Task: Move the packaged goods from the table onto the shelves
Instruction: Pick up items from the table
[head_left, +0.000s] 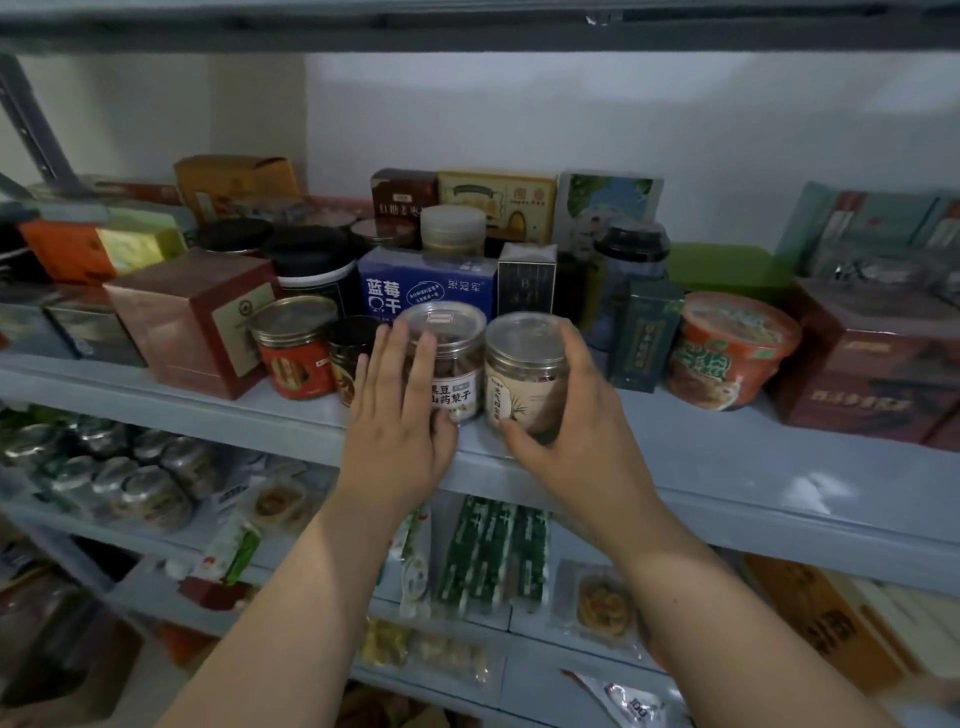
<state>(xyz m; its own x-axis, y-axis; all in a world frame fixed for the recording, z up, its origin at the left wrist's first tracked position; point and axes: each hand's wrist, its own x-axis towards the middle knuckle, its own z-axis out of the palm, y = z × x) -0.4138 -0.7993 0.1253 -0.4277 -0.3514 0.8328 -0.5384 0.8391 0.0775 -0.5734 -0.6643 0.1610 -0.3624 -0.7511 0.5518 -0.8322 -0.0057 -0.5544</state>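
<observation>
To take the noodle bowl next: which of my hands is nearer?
Right. The right hand grips the right jar, left of the noodle bowl; the left hand, on the left jar, is farther.

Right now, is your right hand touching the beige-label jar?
Touching. The head view shows the right hand wrapped round the beige-label jar, fingers on its right side, thumb at its base.
</observation>
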